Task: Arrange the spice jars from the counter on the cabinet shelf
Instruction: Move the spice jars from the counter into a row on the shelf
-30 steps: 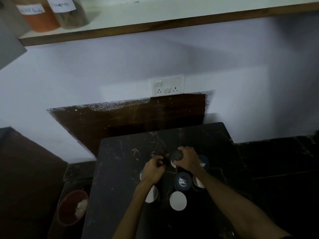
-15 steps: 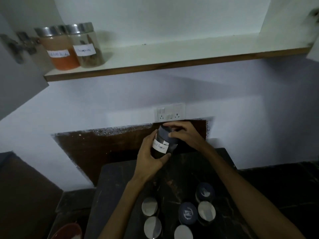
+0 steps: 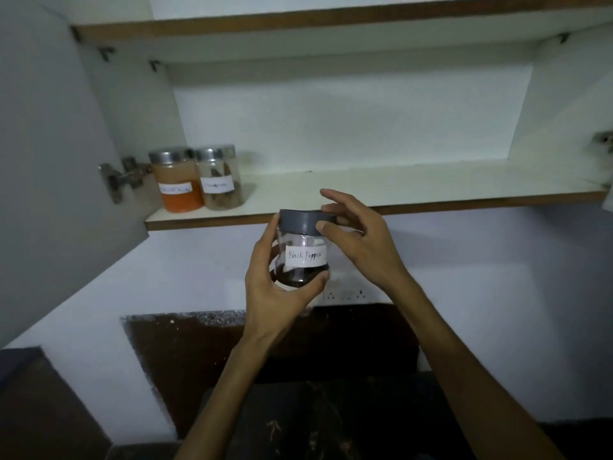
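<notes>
A clear jar labelled "Black Pepper" (image 3: 303,250) with a grey lid is held upright in the air, just below the front edge of the white cabinet shelf (image 3: 398,190). My left hand (image 3: 282,287) wraps its lower body from the left and beneath. My right hand (image 3: 355,240) touches the lid's right side with thumb and fingertips, other fingers spread. Two steel-lidded jars stand at the shelf's left end: an orange-filled jar (image 3: 177,182) and a jar of brown pieces (image 3: 220,179).
The cabinet door (image 3: 49,161) hangs open at the left on a metal hinge (image 3: 121,175). A second shelf (image 3: 331,19) runs above. A wall socket (image 3: 346,295) sits behind my hands, and the dark counter (image 3: 298,423) lies below.
The jar has gone up from the counter to just under the shelf edge, with both hands on it. My view has tilted upward, so the other jars on the counter have left the frame.
</notes>
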